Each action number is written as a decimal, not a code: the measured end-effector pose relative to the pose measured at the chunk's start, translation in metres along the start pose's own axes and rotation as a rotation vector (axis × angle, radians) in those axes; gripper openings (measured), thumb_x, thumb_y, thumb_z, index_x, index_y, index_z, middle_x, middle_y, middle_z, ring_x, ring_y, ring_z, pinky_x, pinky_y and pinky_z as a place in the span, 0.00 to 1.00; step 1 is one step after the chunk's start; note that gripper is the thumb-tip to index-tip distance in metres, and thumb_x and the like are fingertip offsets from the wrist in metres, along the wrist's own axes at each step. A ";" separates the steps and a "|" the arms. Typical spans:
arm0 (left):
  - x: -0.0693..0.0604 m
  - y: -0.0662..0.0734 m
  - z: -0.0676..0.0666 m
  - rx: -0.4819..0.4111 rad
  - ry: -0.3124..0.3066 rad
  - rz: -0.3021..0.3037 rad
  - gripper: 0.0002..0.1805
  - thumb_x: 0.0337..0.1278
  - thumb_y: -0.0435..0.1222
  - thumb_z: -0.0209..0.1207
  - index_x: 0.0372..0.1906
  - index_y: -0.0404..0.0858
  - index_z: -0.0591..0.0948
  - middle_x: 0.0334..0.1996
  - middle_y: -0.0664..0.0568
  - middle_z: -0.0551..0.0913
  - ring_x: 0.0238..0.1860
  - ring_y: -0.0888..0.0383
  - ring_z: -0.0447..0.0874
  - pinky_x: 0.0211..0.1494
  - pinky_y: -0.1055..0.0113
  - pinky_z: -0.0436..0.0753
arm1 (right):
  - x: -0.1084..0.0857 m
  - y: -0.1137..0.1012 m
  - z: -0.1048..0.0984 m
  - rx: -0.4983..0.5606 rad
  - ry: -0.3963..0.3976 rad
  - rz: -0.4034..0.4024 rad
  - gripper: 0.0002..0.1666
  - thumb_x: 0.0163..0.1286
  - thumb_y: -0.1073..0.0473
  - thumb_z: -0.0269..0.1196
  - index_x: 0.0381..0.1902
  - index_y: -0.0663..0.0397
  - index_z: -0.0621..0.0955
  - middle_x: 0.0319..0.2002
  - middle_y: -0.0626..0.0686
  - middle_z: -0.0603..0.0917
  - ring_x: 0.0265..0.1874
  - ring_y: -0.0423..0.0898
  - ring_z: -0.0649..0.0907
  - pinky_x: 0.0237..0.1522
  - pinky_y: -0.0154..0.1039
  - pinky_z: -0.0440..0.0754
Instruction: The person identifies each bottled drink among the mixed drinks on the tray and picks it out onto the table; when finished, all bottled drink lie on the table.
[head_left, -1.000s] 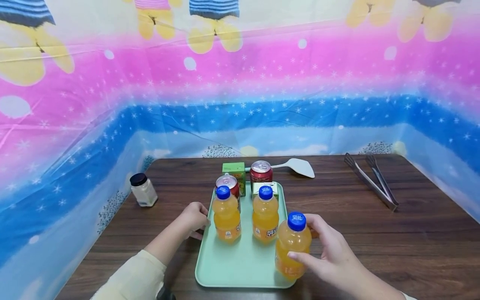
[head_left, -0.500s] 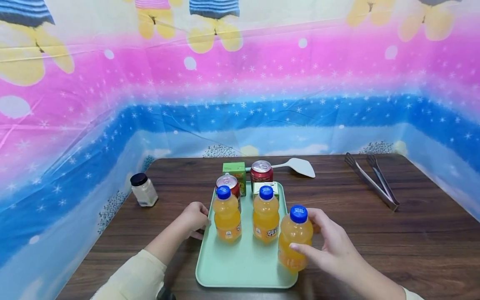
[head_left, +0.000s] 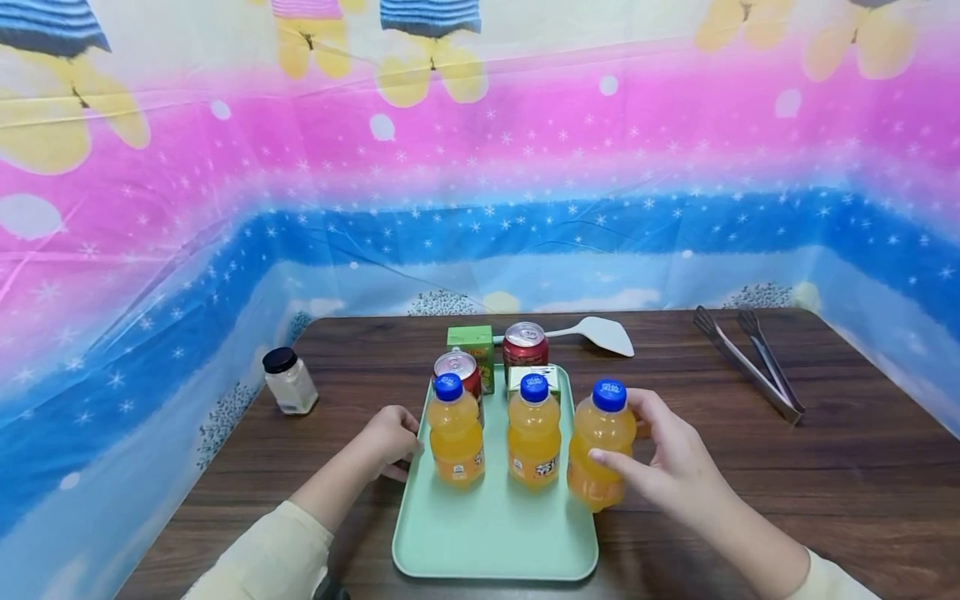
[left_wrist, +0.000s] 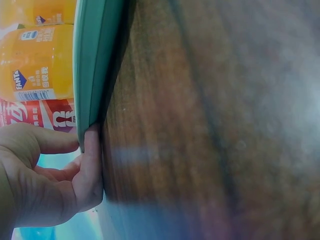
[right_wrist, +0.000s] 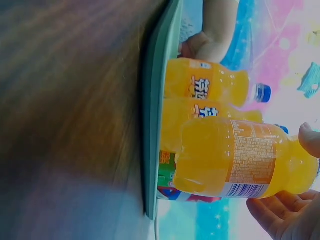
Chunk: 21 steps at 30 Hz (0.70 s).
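My left hand (head_left: 388, 442) pinches the left rim of a mint-green tray (head_left: 495, 542); in the left wrist view the thumb lies over the rim (left_wrist: 92, 65) and fingers are under it. With the right hand (head_left: 675, 458) I grip an orange soda bottle (head_left: 600, 454) with a blue cap, raised over the tray's right edge; the right wrist view shows the bottle (right_wrist: 230, 157) with its base just apart from the tray. Two matching bottles, the left one (head_left: 456, 433) and the middle one (head_left: 534, 433), stand on the tray.
Behind the bottles are two red cans (head_left: 525, 343), a green carton (head_left: 474, 346) and a pale-topped carton (head_left: 536, 377). A white spatula (head_left: 607, 335) lies behind the tray. Metal tongs (head_left: 757, 367) lie at right, and a black-lidded jar (head_left: 290, 383) stands at left.
My right hand has carried the orange soda bottle away from me and slightly right, from the tray's near right corner to about level with the other two bottles. The left hand stays on the rim.
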<state>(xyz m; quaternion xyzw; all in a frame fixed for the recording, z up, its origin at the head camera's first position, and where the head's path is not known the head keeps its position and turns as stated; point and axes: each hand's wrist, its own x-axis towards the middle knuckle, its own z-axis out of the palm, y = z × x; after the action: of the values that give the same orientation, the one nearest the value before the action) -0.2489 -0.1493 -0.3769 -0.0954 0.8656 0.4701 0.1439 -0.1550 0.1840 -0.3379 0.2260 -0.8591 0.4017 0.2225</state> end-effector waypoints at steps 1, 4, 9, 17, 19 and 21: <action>0.000 0.000 0.000 0.000 -0.001 0.001 0.12 0.52 0.22 0.58 0.42 0.30 0.71 0.34 0.40 0.74 0.32 0.47 0.77 0.25 0.55 0.84 | 0.002 0.001 0.000 -0.004 0.004 0.002 0.34 0.51 0.62 0.73 0.54 0.53 0.70 0.44 0.45 0.81 0.39 0.40 0.80 0.37 0.36 0.82; 0.001 0.000 0.000 -0.002 -0.002 -0.001 0.12 0.52 0.23 0.58 0.42 0.30 0.71 0.35 0.40 0.74 0.32 0.47 0.77 0.25 0.55 0.84 | 0.006 0.003 -0.001 -0.010 0.021 0.001 0.33 0.52 0.62 0.73 0.54 0.55 0.70 0.44 0.47 0.81 0.38 0.41 0.80 0.38 0.37 0.83; 0.001 0.000 0.000 0.003 -0.006 -0.002 0.12 0.53 0.23 0.58 0.42 0.30 0.71 0.35 0.40 0.74 0.33 0.47 0.77 0.25 0.56 0.84 | 0.013 0.008 -0.002 -0.008 0.036 0.022 0.33 0.52 0.61 0.73 0.54 0.55 0.70 0.44 0.50 0.81 0.39 0.44 0.81 0.38 0.40 0.84; 0.001 -0.002 0.000 0.004 -0.005 0.002 0.12 0.53 0.23 0.58 0.42 0.31 0.71 0.35 0.40 0.74 0.33 0.47 0.77 0.25 0.56 0.84 | 0.023 0.015 -0.002 -0.008 0.053 0.053 0.32 0.54 0.58 0.72 0.54 0.53 0.70 0.43 0.50 0.81 0.39 0.44 0.81 0.38 0.42 0.83; 0.001 -0.002 0.000 0.005 -0.004 -0.001 0.12 0.53 0.23 0.58 0.42 0.31 0.71 0.35 0.40 0.74 0.33 0.47 0.77 0.25 0.56 0.84 | 0.024 0.016 -0.001 -0.008 0.048 0.064 0.32 0.55 0.57 0.71 0.55 0.53 0.69 0.44 0.51 0.81 0.40 0.45 0.81 0.38 0.44 0.83; 0.001 -0.002 -0.001 0.007 -0.004 -0.004 0.12 0.53 0.23 0.58 0.42 0.31 0.71 0.35 0.40 0.74 0.33 0.47 0.76 0.25 0.56 0.84 | 0.026 0.017 0.000 -0.004 0.041 0.079 0.32 0.56 0.56 0.71 0.55 0.53 0.69 0.44 0.51 0.81 0.40 0.45 0.81 0.38 0.44 0.83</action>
<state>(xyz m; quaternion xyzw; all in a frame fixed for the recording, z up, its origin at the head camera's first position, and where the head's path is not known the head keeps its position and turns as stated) -0.2499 -0.1507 -0.3783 -0.0956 0.8668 0.4667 0.1470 -0.1856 0.1887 -0.3335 0.1829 -0.8633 0.4133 0.2245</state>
